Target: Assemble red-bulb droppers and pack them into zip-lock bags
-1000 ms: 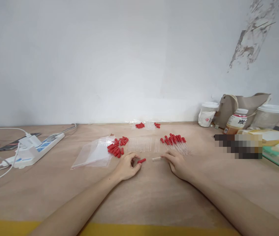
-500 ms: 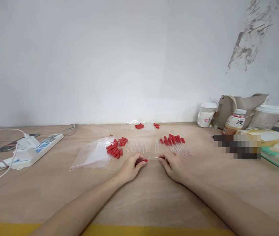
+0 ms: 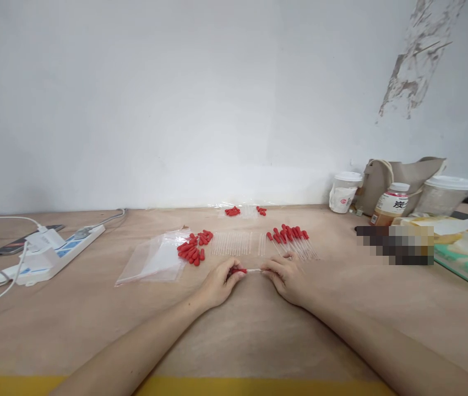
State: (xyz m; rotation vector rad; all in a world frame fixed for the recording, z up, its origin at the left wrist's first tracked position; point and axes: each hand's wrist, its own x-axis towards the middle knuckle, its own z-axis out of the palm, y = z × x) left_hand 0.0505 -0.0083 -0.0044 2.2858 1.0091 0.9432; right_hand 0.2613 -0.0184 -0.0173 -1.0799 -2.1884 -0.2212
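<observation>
My left hand (image 3: 221,281) is closed on a red rubber dropper bulb (image 3: 239,270), its open end facing right. Pinched in my right hand (image 3: 287,276) is a clear glass dropper tube (image 3: 254,270), whose left end meets the bulb. How far the tube goes in, I cannot tell. Beyond my left hand lies a pile of loose red bulbs (image 3: 191,250). A row of clear tubes (image 3: 230,243) lies straight ahead, with a few more tubes (image 3: 262,244) to its right. Past my right hand, several droppers with red bulbs fitted (image 3: 288,235) lie side by side.
At the left are a plastic bag (image 3: 147,261), a white power strip (image 3: 63,256) with cables and a phone (image 3: 6,248). More bulbs (image 3: 233,211) lie near the wall. On the right stand a lidded cup (image 3: 342,192), a bottle (image 3: 391,204) and a grey bag (image 3: 407,171).
The tube in my right hand has moved left and slightly down, closing the gap to the bulb. My left hand has stayed nearly still.
</observation>
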